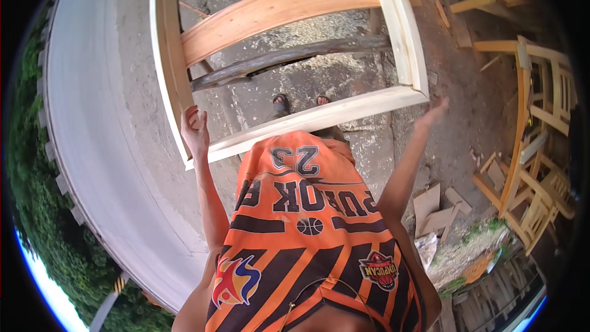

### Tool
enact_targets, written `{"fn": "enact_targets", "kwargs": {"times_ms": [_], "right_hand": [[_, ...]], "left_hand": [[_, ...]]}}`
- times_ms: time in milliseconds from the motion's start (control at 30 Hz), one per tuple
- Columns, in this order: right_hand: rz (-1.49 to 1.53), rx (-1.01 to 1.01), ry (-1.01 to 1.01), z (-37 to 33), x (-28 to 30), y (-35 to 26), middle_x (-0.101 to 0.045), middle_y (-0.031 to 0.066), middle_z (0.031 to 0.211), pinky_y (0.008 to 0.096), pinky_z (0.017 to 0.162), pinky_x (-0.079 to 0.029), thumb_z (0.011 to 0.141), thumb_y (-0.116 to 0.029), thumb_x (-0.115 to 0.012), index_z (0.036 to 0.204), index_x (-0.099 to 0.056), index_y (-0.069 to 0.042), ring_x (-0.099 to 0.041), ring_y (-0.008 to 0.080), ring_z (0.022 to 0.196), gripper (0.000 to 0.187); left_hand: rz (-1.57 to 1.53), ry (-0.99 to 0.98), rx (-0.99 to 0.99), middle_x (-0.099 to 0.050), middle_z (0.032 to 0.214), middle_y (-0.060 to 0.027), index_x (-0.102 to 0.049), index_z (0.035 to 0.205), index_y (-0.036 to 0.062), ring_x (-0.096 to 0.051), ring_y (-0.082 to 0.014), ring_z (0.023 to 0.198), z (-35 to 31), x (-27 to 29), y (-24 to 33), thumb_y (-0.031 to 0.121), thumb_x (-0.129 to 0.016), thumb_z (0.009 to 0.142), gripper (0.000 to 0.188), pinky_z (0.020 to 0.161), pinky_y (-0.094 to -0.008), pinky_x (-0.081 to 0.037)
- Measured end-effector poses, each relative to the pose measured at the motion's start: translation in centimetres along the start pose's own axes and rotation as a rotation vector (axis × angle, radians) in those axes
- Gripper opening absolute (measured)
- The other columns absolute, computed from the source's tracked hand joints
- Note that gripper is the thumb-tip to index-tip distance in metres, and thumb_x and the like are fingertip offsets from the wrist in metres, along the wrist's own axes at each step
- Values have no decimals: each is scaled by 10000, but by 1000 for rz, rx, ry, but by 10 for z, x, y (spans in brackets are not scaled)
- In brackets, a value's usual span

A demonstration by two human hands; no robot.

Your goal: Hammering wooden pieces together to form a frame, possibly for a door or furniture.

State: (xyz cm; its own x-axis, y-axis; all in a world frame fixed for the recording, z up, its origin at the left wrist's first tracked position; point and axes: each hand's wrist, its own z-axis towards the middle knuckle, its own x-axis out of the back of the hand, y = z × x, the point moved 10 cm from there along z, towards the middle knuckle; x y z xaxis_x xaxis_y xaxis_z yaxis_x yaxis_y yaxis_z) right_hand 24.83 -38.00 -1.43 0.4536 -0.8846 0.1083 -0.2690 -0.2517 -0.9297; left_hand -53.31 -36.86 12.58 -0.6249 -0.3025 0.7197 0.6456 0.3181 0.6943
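A large rectangular frame of pale wood (pixel 319 109) lies in front of me at about waist height, its near rail against my body. My left hand (pixel 195 128) is over the near end of the left rail, its fingers loosely bent and a little apart. No firm grip on the wood shows, and I cannot tell whether it touches. Just outside the near right corner, my right hand (pixel 435 112) is held with its fingers stretched out, nothing in them. A broad reddish plank (pixel 283 9) crosses beneath the frame toward the far end.
Below the frame, a weathered grey pole (pixel 289 58) runs crosswise above a floor strewn with shavings. Wooden chairs (pixel 544 203) and a long wooden piece (pixel 517 141) stand at the right. Board offcuts (pixel 436 209) lie near my right elbow. A paved road (pixel 98 110) runs along the left.
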Motion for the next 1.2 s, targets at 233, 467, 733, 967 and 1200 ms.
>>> {"fn": "enact_targets", "kwargs": {"times_ms": [233, 467, 733, 967, 1200], "right_hand": [[-1168, 444, -524, -30, -128, -61, -658, 239, 1244, 467, 1000, -469, 862, -441, -750, 1303, -567, 40, -626, 390, 1168, 678], [-1198, 496, -303, -51, -111, -79, -694, 257, 1132, 541, 911, -513, 846, -477, -731, 1221, -621, -26, -657, 438, 1085, 596], [-1144, 523, -423, -45, -115, -81, -687, 278, 1104, 543, 896, -514, 893, -465, -690, 1236, -618, -6, -653, 471, 1051, 578], [-1155, 540, -374, -59, -118, -82, -665, 258, 1161, 536, 892, -514, 896, -393, -701, 1302, -576, 9, -649, 453, 1062, 585], [-1155, 545, -357, -40, -113, -66, -668, 255, 1167, 521, 912, -511, 889, -378, -711, 1308, -579, 2, -646, 443, 1076, 581]], "left_hand": [[-28, -135, 407, -602, 1357, -223, -455, 1429, 1, -576, -337, 1276, 4, 105, -182, 287, -847, 783, 808, 1042, -434, -490], [402, 171, 341, -694, 896, -255, -560, 1084, 41, -666, -487, 878, -45, 76, -171, 312, -757, 836, 416, 735, -541, -520], [76, 123, 387, -735, 908, -208, -666, 1017, -37, -731, -336, 860, -47, 88, -190, 366, -789, 821, 465, 744, -435, -554], [376, 213, 505, -727, 968, -246, -721, 1044, -27, -702, -418, 946, -72, 102, -190, 501, -767, 797, 585, 834, -474, -543], [283, 129, 452, -717, 937, -257, -728, 958, -54, -697, -414, 921, -57, 91, -209, 480, -755, 807, 555, 809, -491, -528]]}}
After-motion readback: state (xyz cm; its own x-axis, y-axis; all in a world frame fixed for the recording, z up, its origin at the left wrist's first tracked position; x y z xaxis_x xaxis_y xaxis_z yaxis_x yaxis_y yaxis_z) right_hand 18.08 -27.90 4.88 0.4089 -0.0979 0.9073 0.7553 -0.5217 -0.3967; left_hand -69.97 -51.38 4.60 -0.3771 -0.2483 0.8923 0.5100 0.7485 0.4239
